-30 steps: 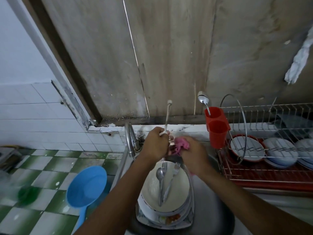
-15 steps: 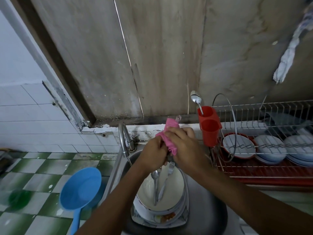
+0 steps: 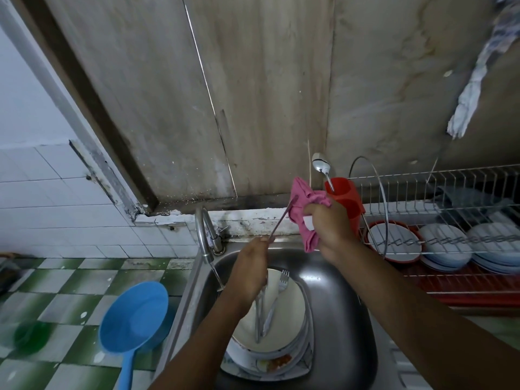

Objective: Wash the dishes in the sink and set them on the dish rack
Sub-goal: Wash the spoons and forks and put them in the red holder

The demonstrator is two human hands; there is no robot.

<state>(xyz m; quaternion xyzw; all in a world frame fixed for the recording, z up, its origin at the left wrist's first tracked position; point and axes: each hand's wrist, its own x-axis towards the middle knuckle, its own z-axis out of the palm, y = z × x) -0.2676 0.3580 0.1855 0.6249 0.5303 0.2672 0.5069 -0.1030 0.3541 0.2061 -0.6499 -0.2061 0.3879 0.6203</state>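
The left hand (image 3: 251,266) pinches one end of a thin silver utensil (image 3: 281,220), above the back rim of the stainless steel sink (image 3: 346,305). The utensil's long axis slants up and to the right from that pinch, and its far tip touches the crumpled pink cloth (image 3: 305,209) that the right hand (image 3: 332,232) clenches. So the right hand is nearer the working end, and it sits just beside the red plastic cutlery holder (image 3: 347,204) at the left end of the wire dish rack (image 3: 450,229), where a steel spoon (image 3: 322,167) already stands.

Half a second earlier both hands were bunched together over the cloth; now they have drawn apart and most of the utensil's shaft shows bare. Judging by this, the wipe is nearly done. In the sink, a fork (image 3: 277,299) and another utensil lie on the stacked white plates (image 3: 281,327), unwashed.
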